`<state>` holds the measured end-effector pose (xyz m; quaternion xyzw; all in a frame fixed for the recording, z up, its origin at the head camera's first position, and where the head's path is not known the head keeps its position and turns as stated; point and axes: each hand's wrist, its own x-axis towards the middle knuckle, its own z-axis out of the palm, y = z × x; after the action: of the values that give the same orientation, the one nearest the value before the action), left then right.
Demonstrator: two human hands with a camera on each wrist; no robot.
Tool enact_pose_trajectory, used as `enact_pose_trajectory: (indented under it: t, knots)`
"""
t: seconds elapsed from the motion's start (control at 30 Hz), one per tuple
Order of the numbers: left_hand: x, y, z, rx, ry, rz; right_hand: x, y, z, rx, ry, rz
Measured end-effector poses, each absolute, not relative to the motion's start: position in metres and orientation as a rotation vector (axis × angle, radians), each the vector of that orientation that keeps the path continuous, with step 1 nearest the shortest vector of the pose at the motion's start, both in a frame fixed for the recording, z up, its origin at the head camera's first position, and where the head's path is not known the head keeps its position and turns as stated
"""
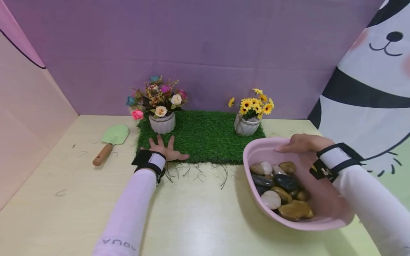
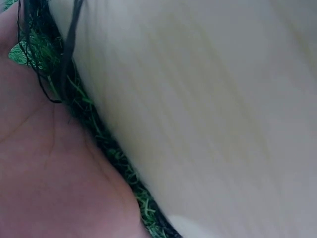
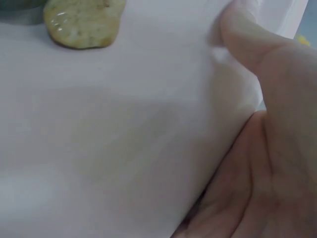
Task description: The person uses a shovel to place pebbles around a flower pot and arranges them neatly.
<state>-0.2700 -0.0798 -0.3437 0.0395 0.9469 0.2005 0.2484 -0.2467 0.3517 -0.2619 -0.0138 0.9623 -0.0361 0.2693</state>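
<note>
My right hand [image 1: 302, 143] grips the far rim of a pink basin [image 1: 333, 202], thumb inside the wall and the other fingers outside. The basin tilts to the left, and several smooth stones [image 1: 285, 182], white, black and brown, lie gathered at its lower left side. In the right wrist view a tan stone [image 3: 85, 22] shows near the thumb. My left hand [image 1: 164, 151] lies with fingers spread on the front left part of a green artificial grass mat [image 1: 205, 137]. The left wrist view shows the palm [image 2: 59, 168] along the mat's edge.
On the mat stand a pot of mixed flowers [image 1: 162, 122] at the left and a pot of yellow flowers [image 1: 246, 125] at the right. A green trowel [image 1: 110, 142] with a wooden handle lies left of the mat. Loose dark strands [image 1: 192, 170] trail from its front edge.
</note>
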Motion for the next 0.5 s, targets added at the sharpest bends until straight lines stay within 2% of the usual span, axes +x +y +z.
enact_pose_trajectory:
  t: [0.5]
  knots:
    - [-0.270,-0.080,-0.344,0.104,2.584,0.548,-0.251,0.319,-0.258,-0.043,2.543,-0.013]
